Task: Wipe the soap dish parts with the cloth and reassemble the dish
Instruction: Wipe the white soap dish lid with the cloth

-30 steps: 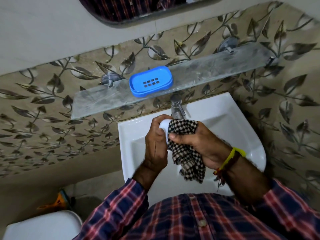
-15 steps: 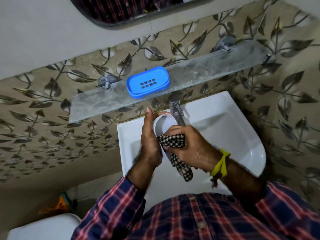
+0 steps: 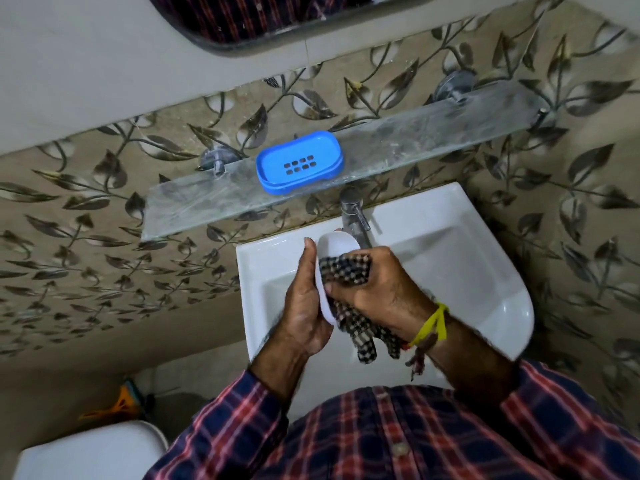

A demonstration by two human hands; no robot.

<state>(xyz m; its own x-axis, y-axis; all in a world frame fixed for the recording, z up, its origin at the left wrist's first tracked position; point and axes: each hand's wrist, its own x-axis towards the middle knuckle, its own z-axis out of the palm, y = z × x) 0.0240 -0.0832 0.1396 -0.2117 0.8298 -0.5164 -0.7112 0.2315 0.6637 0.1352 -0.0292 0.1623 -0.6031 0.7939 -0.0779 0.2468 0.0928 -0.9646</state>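
Observation:
The blue slotted tray of the soap dish [image 3: 300,163] lies on the glass shelf [image 3: 415,140] above the basin. Over the sink, my left hand [image 3: 304,303] grips the white base of the dish [image 3: 334,244] on edge, its hollow side facing right. My right hand [image 3: 374,289] presses a black-and-white checked cloth [image 3: 346,271] into that hollow. The cloth's loose end hangs below my right palm. Much of the white base is hidden by my fingers and the cloth.
A white washbasin [image 3: 450,258] sits under my hands, with a chrome tap [image 3: 353,216] just behind the white base. A mirror edge [image 3: 277,26] is at the top. A white toilet lid [image 3: 86,452] and an orange item [image 3: 114,407] are at lower left.
The white base has been turned so its hollow shows. The cloth has moved from bunched over its end into the hollow, and my right hand has slid down along it.

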